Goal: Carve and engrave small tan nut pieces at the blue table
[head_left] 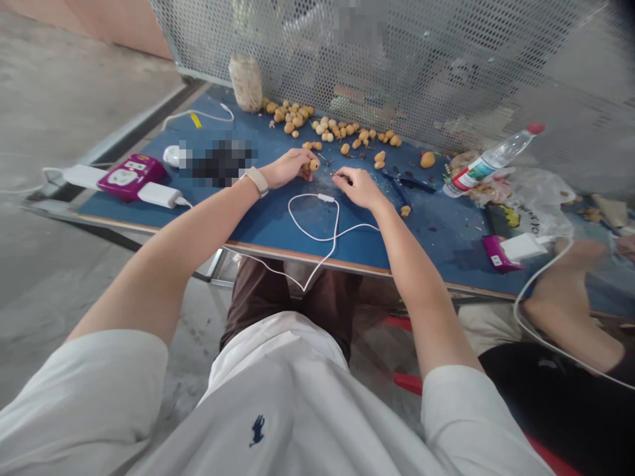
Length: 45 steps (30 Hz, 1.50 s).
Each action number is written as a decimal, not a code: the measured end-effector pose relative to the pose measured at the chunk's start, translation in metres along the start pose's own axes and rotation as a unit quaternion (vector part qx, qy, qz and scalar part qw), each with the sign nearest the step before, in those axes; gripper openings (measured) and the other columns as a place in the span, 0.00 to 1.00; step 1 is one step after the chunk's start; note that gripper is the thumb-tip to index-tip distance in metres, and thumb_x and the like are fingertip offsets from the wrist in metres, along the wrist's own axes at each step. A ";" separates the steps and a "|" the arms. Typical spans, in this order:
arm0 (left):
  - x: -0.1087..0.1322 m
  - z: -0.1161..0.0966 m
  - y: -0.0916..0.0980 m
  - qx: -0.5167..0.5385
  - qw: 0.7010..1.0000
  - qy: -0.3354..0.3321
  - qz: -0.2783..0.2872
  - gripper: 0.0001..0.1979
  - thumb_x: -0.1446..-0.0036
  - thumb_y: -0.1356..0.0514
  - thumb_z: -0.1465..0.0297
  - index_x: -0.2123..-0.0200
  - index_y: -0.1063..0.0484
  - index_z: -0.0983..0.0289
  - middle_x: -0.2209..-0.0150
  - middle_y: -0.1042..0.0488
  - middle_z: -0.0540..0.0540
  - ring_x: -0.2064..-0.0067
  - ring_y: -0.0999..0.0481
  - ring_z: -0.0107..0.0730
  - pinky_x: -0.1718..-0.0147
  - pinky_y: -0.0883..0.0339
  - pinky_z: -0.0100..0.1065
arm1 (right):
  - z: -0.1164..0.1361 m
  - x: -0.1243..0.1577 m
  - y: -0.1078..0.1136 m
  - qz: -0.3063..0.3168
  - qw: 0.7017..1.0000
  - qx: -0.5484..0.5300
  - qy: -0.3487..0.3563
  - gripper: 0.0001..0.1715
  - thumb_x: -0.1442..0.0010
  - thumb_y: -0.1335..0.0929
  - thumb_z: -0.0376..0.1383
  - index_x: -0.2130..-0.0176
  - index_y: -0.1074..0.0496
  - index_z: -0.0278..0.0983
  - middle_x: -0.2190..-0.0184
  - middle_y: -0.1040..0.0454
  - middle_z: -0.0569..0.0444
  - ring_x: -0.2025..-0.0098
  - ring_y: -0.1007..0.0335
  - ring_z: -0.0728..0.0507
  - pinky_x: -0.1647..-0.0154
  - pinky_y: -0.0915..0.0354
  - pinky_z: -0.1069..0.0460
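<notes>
My left hand grips a small cluster of round tan fruits, possibly longans, above the blue tabletop. My right hand sits a little to its right, with the fingertips pinched on a thin dark stem. Many loose fruits lie in a scattered band beyond both hands. Blue-handled pliers lie just past my right hand. A white cable loops on the table between my forearms.
A tall pale jar stands at the table's far edge against a perforated metal screen. A magenta power socket sits at the left, and a plastic bottle lies on a plastic bag at the right. A co-worker's arm reaches in at the lower right.
</notes>
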State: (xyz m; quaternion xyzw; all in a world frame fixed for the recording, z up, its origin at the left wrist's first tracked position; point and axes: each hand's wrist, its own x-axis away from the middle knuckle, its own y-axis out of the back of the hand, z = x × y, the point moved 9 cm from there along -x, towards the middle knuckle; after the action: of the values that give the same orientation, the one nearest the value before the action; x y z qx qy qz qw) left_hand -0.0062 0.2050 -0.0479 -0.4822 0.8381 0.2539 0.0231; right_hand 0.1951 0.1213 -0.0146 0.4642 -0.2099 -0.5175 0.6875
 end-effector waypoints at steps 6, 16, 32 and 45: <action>0.002 -0.003 0.002 -0.064 0.997 0.026 -0.029 0.22 0.12 0.42 0.53 0.54 0.17 0.60 0.61 0.17 0.59 0.62 0.12 0.42 0.54 0.12 0.47 | 0.012 -0.002 -0.009 0.000 1.000 0.022 0.011 0.32 0.11 0.32 0.55 0.35 0.09 0.37 0.42 0.05 0.38 0.40 0.12 0.25 0.38 0.27 0.39; 0.001 0.005 -0.004 -0.041 0.999 -0.006 0.021 0.27 0.11 0.40 0.42 0.57 0.27 0.56 0.63 0.24 0.55 0.58 0.17 0.42 0.51 0.18 0.46 | 0.011 -0.005 -0.015 0.002 0.999 0.049 0.000 0.30 0.09 0.34 0.53 0.36 0.10 0.37 0.46 0.05 0.37 0.39 0.12 0.23 0.39 0.28 0.39; 0.002 -0.001 -0.001 -0.066 0.998 -0.007 0.005 0.31 0.10 0.42 0.37 0.59 0.29 0.56 0.67 0.29 0.53 0.63 0.22 0.39 0.57 0.19 0.43 | 0.004 -0.008 -0.016 -0.003 0.999 0.048 -0.004 0.32 0.07 0.35 0.58 0.37 0.11 0.39 0.47 0.07 0.38 0.39 0.13 0.23 0.38 0.28 0.38; 0.003 -0.001 -0.002 -0.046 0.999 -0.001 -0.023 0.35 0.12 0.42 0.32 0.60 0.33 0.55 0.70 0.35 0.49 0.68 0.27 0.34 0.61 0.24 0.40 | 0.005 -0.005 -0.016 -0.001 0.999 0.049 0.010 0.32 0.09 0.34 0.56 0.37 0.11 0.38 0.46 0.05 0.37 0.40 0.11 0.23 0.39 0.27 0.39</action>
State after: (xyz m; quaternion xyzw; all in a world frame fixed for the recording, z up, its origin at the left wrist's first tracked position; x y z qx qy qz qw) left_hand -0.0060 0.2013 -0.0488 -0.5020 0.8142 0.2917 0.0073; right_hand 0.1814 0.1236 -0.0246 0.5026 -0.2276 -0.5029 0.6653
